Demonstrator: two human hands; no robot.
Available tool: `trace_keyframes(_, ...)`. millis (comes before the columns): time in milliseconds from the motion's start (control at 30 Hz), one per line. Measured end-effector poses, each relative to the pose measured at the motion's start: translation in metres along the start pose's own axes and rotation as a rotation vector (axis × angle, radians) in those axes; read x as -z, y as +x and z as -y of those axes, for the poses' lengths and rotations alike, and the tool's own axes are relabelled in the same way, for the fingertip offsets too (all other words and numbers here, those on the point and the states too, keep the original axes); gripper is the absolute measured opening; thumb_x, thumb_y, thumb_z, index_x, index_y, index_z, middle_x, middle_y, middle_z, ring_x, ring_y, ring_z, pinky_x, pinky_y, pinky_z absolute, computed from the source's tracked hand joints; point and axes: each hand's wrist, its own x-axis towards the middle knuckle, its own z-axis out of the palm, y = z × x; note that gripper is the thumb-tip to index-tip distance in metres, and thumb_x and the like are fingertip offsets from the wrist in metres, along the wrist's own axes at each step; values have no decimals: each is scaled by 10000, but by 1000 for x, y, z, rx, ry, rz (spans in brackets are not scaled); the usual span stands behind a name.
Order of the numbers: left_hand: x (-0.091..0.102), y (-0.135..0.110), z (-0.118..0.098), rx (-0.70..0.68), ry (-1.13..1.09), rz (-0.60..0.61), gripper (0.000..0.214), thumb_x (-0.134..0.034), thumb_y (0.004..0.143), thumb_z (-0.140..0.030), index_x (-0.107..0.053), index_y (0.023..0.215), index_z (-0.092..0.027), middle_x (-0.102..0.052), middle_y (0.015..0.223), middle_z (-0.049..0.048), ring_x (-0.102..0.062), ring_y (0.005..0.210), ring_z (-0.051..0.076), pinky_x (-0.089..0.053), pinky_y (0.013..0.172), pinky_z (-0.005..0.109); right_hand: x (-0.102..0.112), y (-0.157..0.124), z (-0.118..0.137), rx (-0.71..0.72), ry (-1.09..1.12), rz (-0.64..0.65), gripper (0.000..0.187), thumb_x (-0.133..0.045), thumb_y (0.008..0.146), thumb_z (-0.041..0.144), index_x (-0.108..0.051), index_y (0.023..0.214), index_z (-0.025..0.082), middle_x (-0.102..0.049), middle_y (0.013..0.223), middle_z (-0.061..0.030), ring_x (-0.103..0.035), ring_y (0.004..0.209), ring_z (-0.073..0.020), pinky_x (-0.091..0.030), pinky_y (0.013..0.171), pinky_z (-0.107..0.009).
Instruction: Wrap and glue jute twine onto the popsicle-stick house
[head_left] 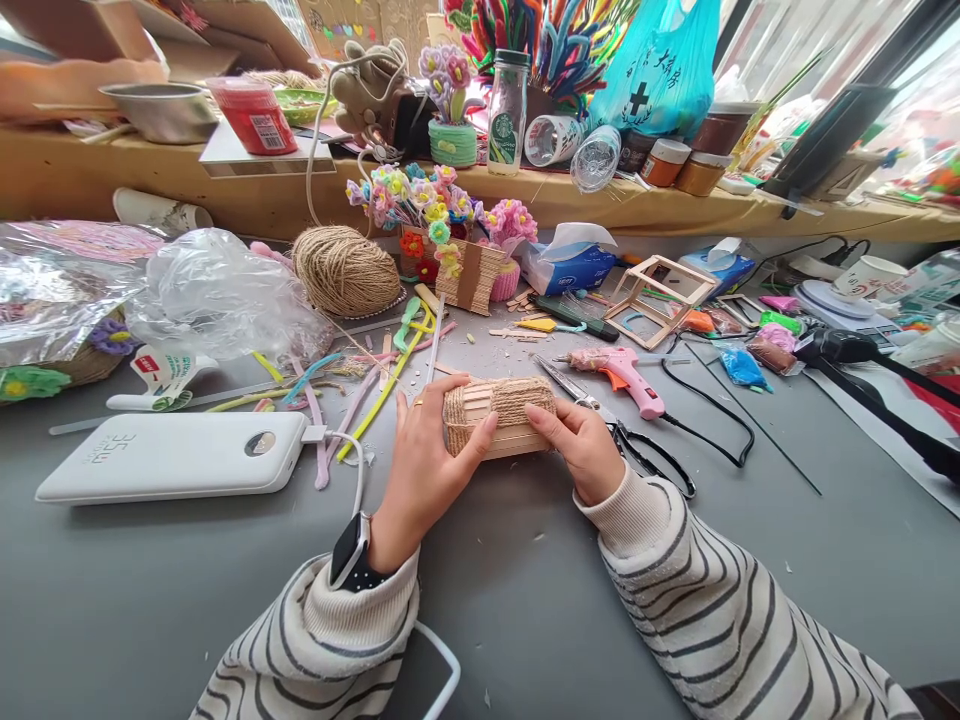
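Between my hands is a small box of wooden craft sticks (517,440), partly wrapped in jute twine (517,402). My left hand (435,450) grips its left end, the thumb on the near face and the fingers around the far side. At the right end, my right hand (589,445) pinches it with the thumb on the twine; the other fingers are partly hidden. A strand runs from near my left fingers toward a ball of jute twine (346,270). Just beyond my right hand lie scissors (574,385) and a pink hot glue gun (619,375).
A white power bank (180,455) with a cable lies left. Pipe cleaners (394,375) and plastic wrap (225,290) spread behind it. A stick box with flowers (469,280), a tissue pack (570,262) and an open wooden frame (660,298) stand farther back, below a cluttered ledge (277,200).
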Motion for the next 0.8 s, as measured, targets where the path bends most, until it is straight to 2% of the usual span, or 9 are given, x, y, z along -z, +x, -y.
trace_keyframes(367,1,-1,0,-1,-4,28,380,-423,827,-448,-428,1128,-216,-539,1209,87,-479,1137,255,-256,1040,524,-1,3,-4,19,85,-23,416,-602,742,531,-709,970,199,-712,955,-45,-619,943,-227,-465,884,-369)
trace_keyframes(567,0,-1,0,7,-12,22,385,-425,827,-453,-419,1131,-217,-528,1221,91,-475,1140,260,-274,1033,513,-7,2,2,9,192,-30,513,-531,720,654,-707,917,214,-707,961,-50,-621,971,-243,-457,910,-390)
trace_keyframes(700,0,-1,-1,19,-9,27,391,-427,820,-456,-424,1128,-215,-530,1218,89,-486,1126,266,-286,1021,518,-5,2,4,-47,211,-66,562,-502,686,713,-708,830,210,-715,848,-56,-634,894,-242,-494,825,-368)
trace_keyframes(800,0,-1,-2,24,-4,26,384,-425,820,-457,-426,1122,-219,-533,1215,86,-489,1124,266,-291,1017,515,1,4,7,-39,224,-168,517,-534,677,691,-692,728,202,-688,716,-46,-628,742,-198,-509,701,-325)
